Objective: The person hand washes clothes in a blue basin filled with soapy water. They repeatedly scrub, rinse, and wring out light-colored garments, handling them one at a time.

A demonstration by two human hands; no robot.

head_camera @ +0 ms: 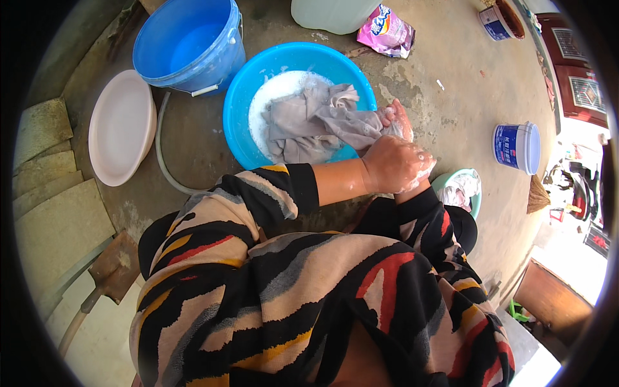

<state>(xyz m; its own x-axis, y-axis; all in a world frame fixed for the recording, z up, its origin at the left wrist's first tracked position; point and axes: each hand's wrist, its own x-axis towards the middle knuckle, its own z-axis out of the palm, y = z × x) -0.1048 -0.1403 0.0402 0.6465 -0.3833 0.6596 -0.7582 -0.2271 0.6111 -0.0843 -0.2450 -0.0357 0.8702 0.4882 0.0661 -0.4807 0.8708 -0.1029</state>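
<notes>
A wet grey cloth garment (304, 121) lies bunched in a blue plastic basin (237, 130) among white suds (261, 106). One twisted end of it comes over the basin's right rim, where both fists are gripping it. My left hand (399, 164), foamy at the knuckles, is closed on the nearer side. Just beyond it, my right hand (399, 118) is clenched around the same end, its fingers wet with lather. The left hand covers part of the right wrist and of the gripped cloth.
Left of the basin stand a blue bucket (232, 63) and a pale oval tub (121, 128), with a hose (164, 159) between. A detergent bag (387, 31) lies beyond. A green basin of laundry (462, 188) and a paint bucket (515, 147) are rightward; a shovel (113, 268) lies left.
</notes>
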